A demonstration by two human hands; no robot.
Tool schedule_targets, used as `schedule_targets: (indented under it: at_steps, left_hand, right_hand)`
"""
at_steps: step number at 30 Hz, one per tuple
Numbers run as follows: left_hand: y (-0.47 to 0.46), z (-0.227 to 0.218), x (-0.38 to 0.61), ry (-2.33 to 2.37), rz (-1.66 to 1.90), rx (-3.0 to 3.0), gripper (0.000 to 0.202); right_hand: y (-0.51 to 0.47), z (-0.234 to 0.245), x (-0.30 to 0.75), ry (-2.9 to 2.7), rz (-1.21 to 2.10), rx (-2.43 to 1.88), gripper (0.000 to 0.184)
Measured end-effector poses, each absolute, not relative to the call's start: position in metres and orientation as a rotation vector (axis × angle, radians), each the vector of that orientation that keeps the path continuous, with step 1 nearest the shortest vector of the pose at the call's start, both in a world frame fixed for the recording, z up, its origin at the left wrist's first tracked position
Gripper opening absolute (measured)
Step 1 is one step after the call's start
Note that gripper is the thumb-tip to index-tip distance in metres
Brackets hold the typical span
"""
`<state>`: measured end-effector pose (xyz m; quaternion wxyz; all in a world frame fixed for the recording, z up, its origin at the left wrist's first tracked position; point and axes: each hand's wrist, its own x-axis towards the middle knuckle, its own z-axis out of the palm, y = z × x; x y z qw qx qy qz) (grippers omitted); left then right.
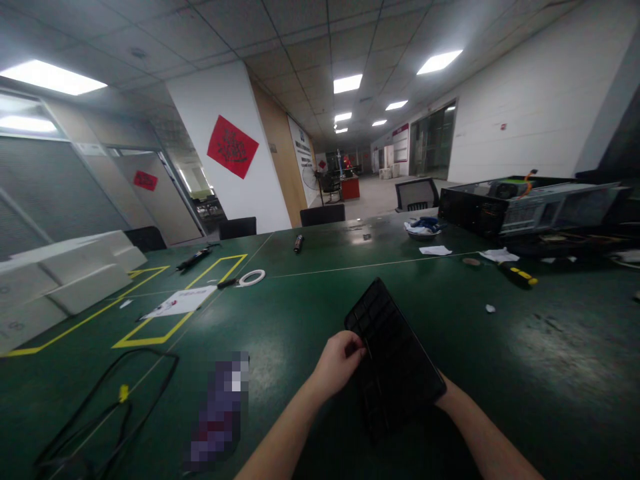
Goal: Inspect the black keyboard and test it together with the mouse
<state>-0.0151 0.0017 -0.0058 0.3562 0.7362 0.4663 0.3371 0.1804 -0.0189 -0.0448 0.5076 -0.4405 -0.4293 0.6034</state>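
A flat black case with a grid of compartment-like shapes on its face is tilted above the green table in front of me. My left hand is closed at its left edge, thumb and fingers pinched together there. From the right, my right hand reaches behind the case and holds it; its fingers are hidden by the case. Whether anything small sits between my left fingertips cannot be made out. The lower part of the case is dark and hard to make out.
The green table carries a looped black cable, a blurred purple item, a white ring and a paper sheet. White boxes stand left. At right are an open computer case and a yellow-black screwdriver.
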Motion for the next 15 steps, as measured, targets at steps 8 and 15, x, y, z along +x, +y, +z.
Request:
schedule_targets:
  at_steps: [8,15]
  left_hand:
    - [0.002,-0.006,-0.004,1.027,1.08,1.159,0.013]
    - [0.001,-0.003,-0.013,1.133,0.885,1.34,0.029]
  right_hand:
    - [-0.018,-0.041,0.175,-1.021,1.519,-1.025,0.039]
    - [-0.019,-0.04,0.179,-1.001,1.453,-1.081,0.042]
